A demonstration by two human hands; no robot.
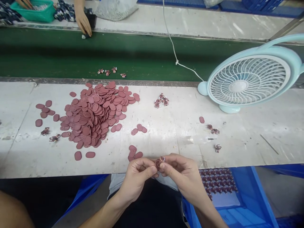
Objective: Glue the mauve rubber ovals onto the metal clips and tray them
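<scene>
At the front edge of the white table, my left hand and my right hand meet, both closed in a pinch. Between their fingertips is a small dark-red figure-like piece with shiny edges; the fingers cover much of it. Just beyond my left hand lie several flat oval dark-pink pieces. A large heap of the same ovals spreads over the table to the left. Small clusters of dark-red shiny pieces rest farther back and to the right.
A light-blue fan stands at the right, its white cord crossing the green belt. A blue crate below holds rows of dark-red pieces. Across the belt are a co-worker's hand and a green basket.
</scene>
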